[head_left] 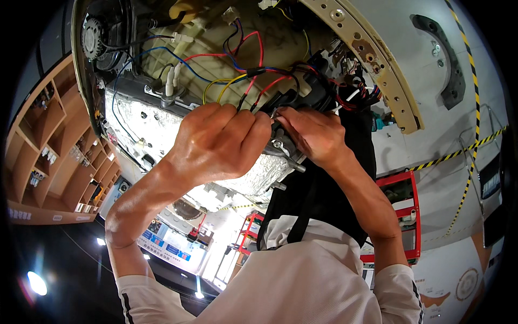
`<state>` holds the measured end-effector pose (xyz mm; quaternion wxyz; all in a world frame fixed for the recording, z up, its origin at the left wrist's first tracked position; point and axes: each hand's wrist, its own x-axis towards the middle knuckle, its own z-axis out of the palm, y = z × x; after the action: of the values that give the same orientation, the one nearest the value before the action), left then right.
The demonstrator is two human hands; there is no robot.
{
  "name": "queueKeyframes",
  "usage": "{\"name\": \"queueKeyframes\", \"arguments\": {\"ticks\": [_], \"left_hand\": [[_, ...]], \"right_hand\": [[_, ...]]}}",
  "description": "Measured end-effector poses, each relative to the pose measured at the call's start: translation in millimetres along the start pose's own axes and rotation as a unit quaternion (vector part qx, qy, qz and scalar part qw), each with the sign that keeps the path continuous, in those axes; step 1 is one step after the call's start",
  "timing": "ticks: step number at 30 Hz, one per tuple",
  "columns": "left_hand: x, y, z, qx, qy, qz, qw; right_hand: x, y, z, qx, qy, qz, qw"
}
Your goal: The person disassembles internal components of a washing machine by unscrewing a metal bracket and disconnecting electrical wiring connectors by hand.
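Note:
My left hand [218, 141] is closed, with its knuckles turned up. Red wires [261, 51] with black sleeved ends and yellow wires [224, 89] run down behind its curled fingers. Close beside it, my right hand [317, 134] is closed in a pinch, its fingertips nearly meeting the left ones. A tiny pale tip shows between the two hands; what the right fingers grip is hidden. Black tape [257, 71] binds several wires above the hands. A blue wire [183, 63] loops to the left. Just below the fingertips sits a dark metal fitting [278, 143] with protruding studs.
A beige shell and a curved perforated rail [372, 59] surround the work. Silver foil lining [154, 129] lies left, below a toothed wheel [93, 39]. Bundled wires [356, 97] hang right. Farther off stand wooden shelves [59, 135], a red rack [416, 216] and yellow-black striped tape [476, 81].

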<state>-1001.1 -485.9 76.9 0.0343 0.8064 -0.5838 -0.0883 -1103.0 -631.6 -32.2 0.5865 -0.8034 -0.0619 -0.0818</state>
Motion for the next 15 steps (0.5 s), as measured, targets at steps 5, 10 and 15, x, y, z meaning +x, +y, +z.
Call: {"name": "queueKeyframes", "arguments": {"ticks": [5, 10, 15], "left_hand": [[0.1, -0.7, 8.0, 0.006, 0.058, -0.007, 0.998], [0.6, -0.5, 7.5, 0.001, 0.042, -0.021, 0.999], [1.5, -0.6, 9.4, 0.003, 0.040, -0.029, 0.999]], "right_hand": [[-1.5, 0.9, 3.9, -0.011, 0.039, 0.002, 0.999], [-0.5, -1.3, 5.1, 0.000, 0.054, 0.027, 0.998], [0.9, -3.8, 2.7, -0.010, 0.043, 0.063, 0.997]]}}
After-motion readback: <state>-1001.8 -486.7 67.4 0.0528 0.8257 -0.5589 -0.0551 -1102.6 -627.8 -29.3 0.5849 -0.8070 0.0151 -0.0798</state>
